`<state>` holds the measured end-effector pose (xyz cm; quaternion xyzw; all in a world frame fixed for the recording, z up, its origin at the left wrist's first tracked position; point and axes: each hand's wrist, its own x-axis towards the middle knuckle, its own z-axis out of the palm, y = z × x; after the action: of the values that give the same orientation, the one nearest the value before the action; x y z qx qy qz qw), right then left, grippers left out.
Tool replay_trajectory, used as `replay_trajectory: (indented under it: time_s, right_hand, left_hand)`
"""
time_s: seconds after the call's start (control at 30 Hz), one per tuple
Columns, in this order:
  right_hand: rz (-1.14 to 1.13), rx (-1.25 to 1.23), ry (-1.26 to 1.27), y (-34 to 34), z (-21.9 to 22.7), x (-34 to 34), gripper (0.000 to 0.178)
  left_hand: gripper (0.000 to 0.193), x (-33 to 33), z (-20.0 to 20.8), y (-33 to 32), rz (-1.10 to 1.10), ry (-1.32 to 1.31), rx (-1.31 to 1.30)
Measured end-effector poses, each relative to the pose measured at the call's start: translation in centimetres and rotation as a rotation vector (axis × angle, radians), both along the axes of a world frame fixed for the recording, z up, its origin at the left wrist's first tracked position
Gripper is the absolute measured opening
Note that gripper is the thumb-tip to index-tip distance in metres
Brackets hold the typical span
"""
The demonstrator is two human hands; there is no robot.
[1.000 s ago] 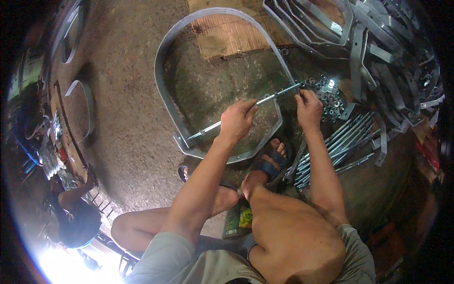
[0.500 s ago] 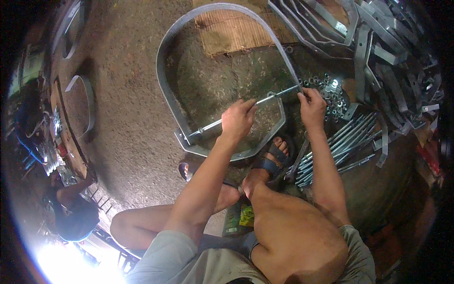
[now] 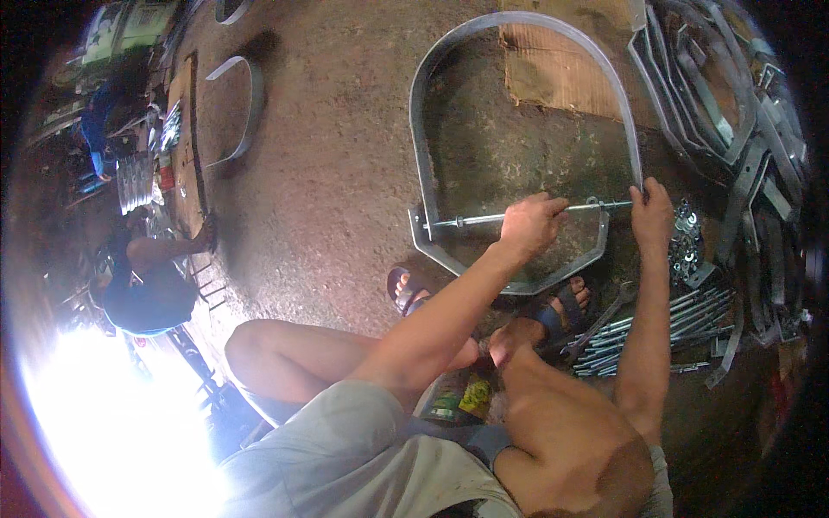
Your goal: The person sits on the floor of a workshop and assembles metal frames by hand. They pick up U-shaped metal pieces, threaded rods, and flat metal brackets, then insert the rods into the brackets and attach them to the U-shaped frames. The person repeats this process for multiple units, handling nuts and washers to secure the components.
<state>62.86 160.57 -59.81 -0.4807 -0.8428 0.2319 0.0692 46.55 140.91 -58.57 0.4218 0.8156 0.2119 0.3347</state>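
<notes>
Rod [image 3: 488,219], one, slim and metallic, lying across between two hands; left hand [image 3: 533,222] closed around its middle, forefinger stretched along it; right hand [image 3: 652,211] with fingertips pinched on the right leg of one curved band [image 3: 509,18], right at the rod's far end; whether the rod is pinched too, hidden by the fingers; rod's other end, left of the left grip, meeting the band's left leg, with at least one nut-like fitting just short of it; one angular bracket [image 3: 557,274] below the left grip, spanning the open bottom of the band.

Just right of the right grip, one heap of nuts and washers [image 3: 686,237], too many to count; below it, one bundle of spare rods [image 3: 656,332], well over ten; one spanner [image 3: 611,312] beside the bundle; farther right, one pile of bent metal strips [image 3: 768,173], overlapping past counting; beyond both grips, one cardboard sheet [image 3: 561,78]; below the left grip, two sandals [image 3: 553,318], both worn; well left, two curved strips [image 3: 256,104] on the floor, and one co-worker [image 3: 151,289].
</notes>
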Motion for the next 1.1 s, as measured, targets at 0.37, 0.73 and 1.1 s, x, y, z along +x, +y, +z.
replay_trajectory:
  time_s: [0.37,0.73,1.1]
  right_hand:
    - [-0.107,-0.215,0.196,-1.5,-0.2,0.7,0.028]
    - [-0.356,-0.716,0.298,0.0,-1.0,-1.0,0.037]
    - [-0.296,-0.716,0.416,-1.6,2.1,-1.3,0.019]
  left_hand:
    - [0.028,-1.6,0.6,-1.4,-0.048,0.012,0.059]
    - [0.026,-1.8,0.7,-1.1,-0.038,0.011,0.101]
    - [0.023,-2.0,0.9,-1.9,-0.042,0.017,0.176]
